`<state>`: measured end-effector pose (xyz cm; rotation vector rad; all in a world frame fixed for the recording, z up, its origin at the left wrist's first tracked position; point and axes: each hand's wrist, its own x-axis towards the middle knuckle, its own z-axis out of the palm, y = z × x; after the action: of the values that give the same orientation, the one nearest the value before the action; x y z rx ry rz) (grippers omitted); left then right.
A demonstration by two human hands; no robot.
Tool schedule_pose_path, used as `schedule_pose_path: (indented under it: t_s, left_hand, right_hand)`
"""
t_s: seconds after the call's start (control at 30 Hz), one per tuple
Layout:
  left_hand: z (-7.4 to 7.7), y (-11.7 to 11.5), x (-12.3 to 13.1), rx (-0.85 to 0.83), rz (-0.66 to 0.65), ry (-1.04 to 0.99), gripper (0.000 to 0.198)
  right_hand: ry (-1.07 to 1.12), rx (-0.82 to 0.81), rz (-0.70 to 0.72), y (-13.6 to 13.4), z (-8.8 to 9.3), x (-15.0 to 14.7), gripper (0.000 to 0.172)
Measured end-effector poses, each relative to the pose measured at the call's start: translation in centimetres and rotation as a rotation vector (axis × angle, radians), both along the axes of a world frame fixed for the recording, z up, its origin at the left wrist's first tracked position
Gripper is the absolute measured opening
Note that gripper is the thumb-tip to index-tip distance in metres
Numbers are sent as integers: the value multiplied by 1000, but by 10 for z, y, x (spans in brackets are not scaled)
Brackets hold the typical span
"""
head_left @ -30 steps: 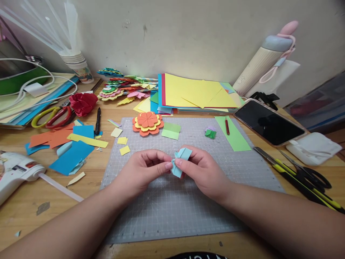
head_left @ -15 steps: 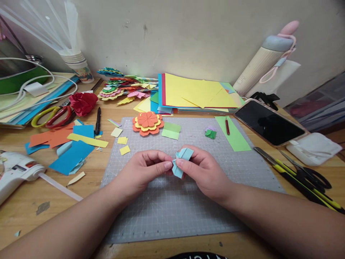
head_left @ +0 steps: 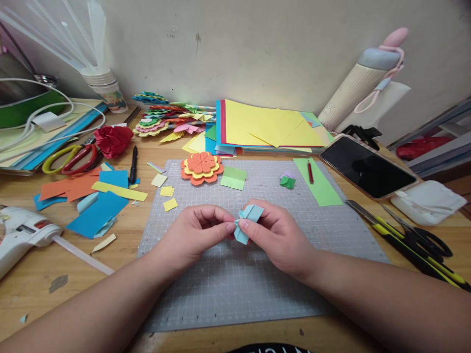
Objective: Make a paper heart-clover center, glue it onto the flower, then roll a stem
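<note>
The scene is viewed from a single camera worn on the head, pointed forward and down across the tabletop (head_left: 33, 299) toward the wall (head_left: 257, 49) behind it. Everything is seen at close range. The forearms are seen entering from the bottom corners. The left hand (head_left: 195, 235) and right hand (head_left: 279, 235) are framed near the centre, above the cutting mat (head_left: 228, 289), with the folded blue paper (head_left: 247, 221) pinched between them. Heights are squeezed throughout.
</note>
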<state>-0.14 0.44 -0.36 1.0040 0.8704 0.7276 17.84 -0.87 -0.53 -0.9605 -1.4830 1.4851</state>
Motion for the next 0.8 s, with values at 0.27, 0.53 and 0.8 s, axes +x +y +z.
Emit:
schedule_pose_path:
  t_s: [0.27,0.53,0.8]
  left_hand:
    - [3,0,1,31,-33,60,14]
    - [1,-5,4,40,29,-31,18]
    - [3,-5,2,174,-44,77,19]
  right_hand:
    - [-86,75,14,-2,0,0,24]
    - [20,14,76,-3,-2,-1,16]
    - [94,-207,129,3,5,-4,13]
